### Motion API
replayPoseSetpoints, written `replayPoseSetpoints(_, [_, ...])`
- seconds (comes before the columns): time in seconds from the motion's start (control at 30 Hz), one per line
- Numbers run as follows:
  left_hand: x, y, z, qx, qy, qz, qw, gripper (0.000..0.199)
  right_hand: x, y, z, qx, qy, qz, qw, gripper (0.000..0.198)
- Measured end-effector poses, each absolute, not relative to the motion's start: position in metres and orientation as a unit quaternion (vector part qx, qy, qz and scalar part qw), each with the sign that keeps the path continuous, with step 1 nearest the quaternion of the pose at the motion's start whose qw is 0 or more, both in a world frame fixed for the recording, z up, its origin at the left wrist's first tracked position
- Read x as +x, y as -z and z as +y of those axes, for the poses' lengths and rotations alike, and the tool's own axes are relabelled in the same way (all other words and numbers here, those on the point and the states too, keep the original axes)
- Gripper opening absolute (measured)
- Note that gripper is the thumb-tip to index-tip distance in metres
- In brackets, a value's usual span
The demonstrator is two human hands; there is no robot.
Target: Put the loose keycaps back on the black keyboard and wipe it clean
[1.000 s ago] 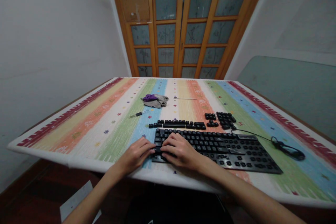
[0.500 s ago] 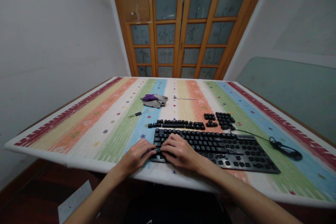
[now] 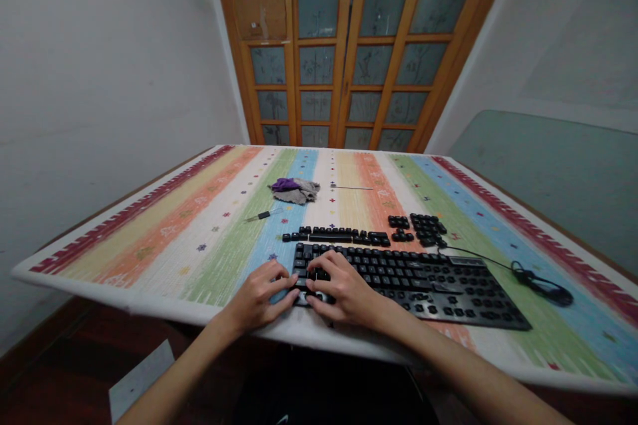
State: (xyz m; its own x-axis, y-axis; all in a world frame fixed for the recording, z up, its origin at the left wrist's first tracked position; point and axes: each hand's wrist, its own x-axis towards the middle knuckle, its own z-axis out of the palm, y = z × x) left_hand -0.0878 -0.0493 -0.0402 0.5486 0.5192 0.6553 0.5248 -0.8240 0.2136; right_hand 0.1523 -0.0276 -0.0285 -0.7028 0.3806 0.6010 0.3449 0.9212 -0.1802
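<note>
A black keyboard [image 3: 399, 282] lies along the front edge of the table. Its upper left part carries keycaps, while the right part and bottom row show bare switch sockets. At its left end, my left hand [image 3: 262, 293] has thumb and forefinger parted, their tips at the keyboard's side. Just right of it, my right hand [image 3: 343, 285] arches over the lower left keys with its fingers spread, covering part of them. Neither hand visibly holds anything. Behind the keyboard sits a row of loose keycaps [image 3: 371, 237], including the long space bar [image 3: 329, 238]; more loose keycaps [image 3: 426, 229] are grouped to the right.
A grey and purple cloth [image 3: 295, 190] lies farther back, with a thin metal rod [image 3: 353, 188] beside it. A wire keycap puller [image 3: 263, 216] rests left of the keycaps. The coiled cable [image 3: 543, 285] spreads on the striped tablecloth [image 3: 199, 246] at right.
Fingers of both hands, earlier drawn close together over the keyboard's lower left corner, have spread apart. The hands stay in nearly the same place.
</note>
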Motion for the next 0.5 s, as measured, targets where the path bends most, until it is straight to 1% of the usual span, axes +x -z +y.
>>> replayPoseSetpoints(0.2, [-0.0888,0.0426,-0.0487,-0.889,0.350,-0.294,0.026,0.016,0.1539,0.0286,-0.0283,-0.216,-0.058,-0.917,0.330,0.008])
replayPoseSetpoints(0.37, [-0.0901,0.0439,-0.0463,-0.896,0.322,-0.300,0.061,0.015,0.1552,0.0268,-0.0288,-0.223,-0.071,-0.922,0.310,0.016])
replayPoseSetpoints(0.5, [-0.0873,0.0431,-0.0450,-0.903,0.301,-0.289,0.103,0.017,0.1543,0.0284,-0.0277,-0.225,-0.069,-0.925,0.299,0.011])
